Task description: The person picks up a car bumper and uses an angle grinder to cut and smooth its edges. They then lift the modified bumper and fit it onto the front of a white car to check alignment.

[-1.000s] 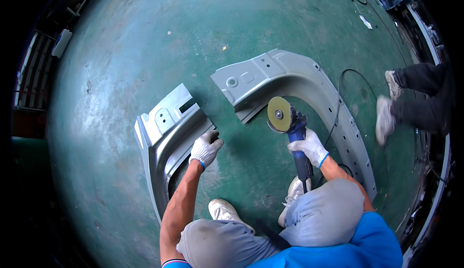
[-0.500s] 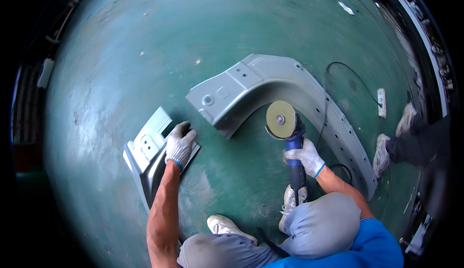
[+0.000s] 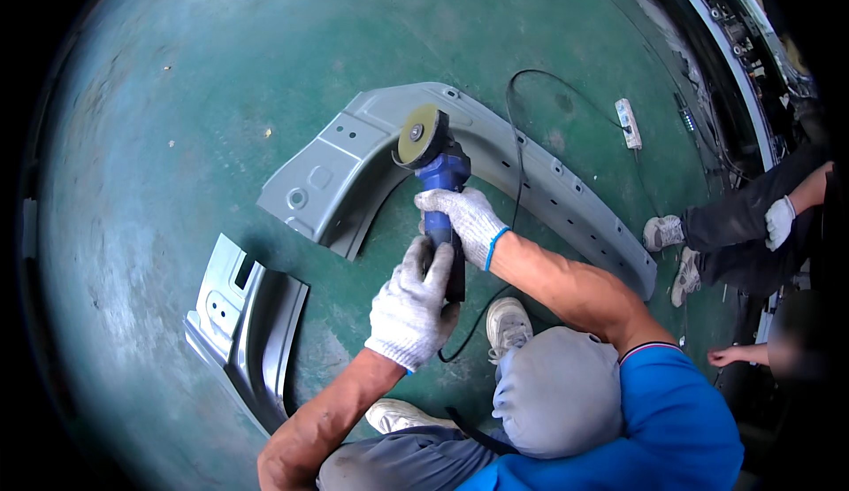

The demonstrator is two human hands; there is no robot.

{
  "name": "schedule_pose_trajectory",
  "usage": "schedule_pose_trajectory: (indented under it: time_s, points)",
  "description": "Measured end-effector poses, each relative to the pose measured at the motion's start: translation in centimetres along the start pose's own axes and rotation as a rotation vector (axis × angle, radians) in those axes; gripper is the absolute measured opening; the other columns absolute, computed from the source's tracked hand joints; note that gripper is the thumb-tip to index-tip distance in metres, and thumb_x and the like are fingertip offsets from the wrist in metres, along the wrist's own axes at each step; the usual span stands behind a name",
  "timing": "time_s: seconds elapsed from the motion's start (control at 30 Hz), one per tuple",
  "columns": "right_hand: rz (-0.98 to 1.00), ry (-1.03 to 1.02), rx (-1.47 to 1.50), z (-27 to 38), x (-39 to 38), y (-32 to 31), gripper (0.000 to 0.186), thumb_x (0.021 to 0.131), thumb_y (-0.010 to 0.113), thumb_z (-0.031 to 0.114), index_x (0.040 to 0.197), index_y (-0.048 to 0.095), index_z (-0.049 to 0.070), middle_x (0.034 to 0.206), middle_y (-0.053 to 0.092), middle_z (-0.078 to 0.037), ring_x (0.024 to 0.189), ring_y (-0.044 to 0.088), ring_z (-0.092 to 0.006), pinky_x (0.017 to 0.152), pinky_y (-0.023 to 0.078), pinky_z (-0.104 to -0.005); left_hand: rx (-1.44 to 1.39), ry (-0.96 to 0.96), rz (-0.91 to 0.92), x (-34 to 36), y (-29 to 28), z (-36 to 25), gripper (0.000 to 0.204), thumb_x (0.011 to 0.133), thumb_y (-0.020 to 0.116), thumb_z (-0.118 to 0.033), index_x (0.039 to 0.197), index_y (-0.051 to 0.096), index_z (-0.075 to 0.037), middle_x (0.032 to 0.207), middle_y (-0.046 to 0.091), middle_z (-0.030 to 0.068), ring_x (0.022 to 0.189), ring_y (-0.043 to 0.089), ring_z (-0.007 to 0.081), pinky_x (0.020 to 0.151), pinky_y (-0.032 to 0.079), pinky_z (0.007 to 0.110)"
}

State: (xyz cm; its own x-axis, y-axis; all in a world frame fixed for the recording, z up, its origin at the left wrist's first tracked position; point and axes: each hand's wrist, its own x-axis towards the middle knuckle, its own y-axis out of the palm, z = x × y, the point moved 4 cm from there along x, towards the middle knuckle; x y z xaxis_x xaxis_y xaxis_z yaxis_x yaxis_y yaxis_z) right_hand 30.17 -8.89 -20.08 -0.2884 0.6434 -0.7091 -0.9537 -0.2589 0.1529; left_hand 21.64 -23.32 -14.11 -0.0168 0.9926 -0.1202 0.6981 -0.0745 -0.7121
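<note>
The left hand (image 3: 414,303), seen half a second earlier pressed on the small grey sheet-metal panel (image 3: 240,325) at lower left, has been brought onto the rear of the blue angle grinder (image 3: 440,192) at frame centre; a two-handed hold is thus indicated. Its gloved fingers are wrapped around the handle, while the right hand (image 3: 464,223) is clamped on the body just ahead. The disc is held over the curved grey body panel (image 3: 354,159) on the green floor (image 3: 177,93).
</note>
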Motion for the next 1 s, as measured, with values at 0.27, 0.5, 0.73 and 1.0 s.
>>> schedule_pose_trajectory:
  time_s: [0.27,0.5,0.73,1.0]
  points:
    - [0.053,0.045,0.001,-1.5,-1.6,1.9,0.030,0.084,0.082,0.027,0.091,0.069,0.000,0.078,0.068,-0.012,0.061,0.065,-0.0219,0.058,0.056,-0.0366,0.486,0.060,0.014,-1.7,-0.3,-1.8,0.051,0.090,0.065,-0.013,0.139,0.061,-0.024,0.132,0.058,0.0120,0.081,0.069,0.0313,0.061,0.061,0.043]
    - [0.065,0.017,-0.017,-3.1,-1.3,2.2,0.025,0.085,0.081,0.021,0.096,0.069,0.002,0.082,0.069,-0.010,0.068,0.066,-0.0191,0.063,0.055,-0.0342,0.491,0.223,-0.089,-3.5,-0.3,-1.9,0.058,0.074,0.076,-0.015,0.132,0.065,-0.011,0.140,0.059,0.0197,0.090,0.069,0.0354,0.075,0.060,0.045]
    - [0.088,-0.137,0.156,-0.6,-2.0,-1.4,0.029,0.081,0.083,0.013,0.099,0.062,0.005,0.082,0.066,-0.006,0.069,0.066,-0.0169,0.065,0.056,-0.0341,0.106,-0.106,-0.295,-3.0,-6.5,9.6,0.063,0.081,0.081,-0.015,0.137,0.057,0.000,0.128,0.063,0.0239,0.118,0.063,0.0421,0.102,0.052,0.046]
    - [-0.128,-0.269,0.276,3.6,-4.7,-8.2,0.028,0.081,0.083,0.014,0.099,0.063,0.007,0.087,0.065,-0.002,0.073,0.063,-0.0129,0.067,0.052,-0.0314,-0.124,0.144,0.010,4.8,-5.5,2.0,0.065,0.079,0.084,-0.009,0.138,0.058,0.002,0.129,0.065,0.0203,0.110,0.068,0.0299,0.087,0.057,0.039]
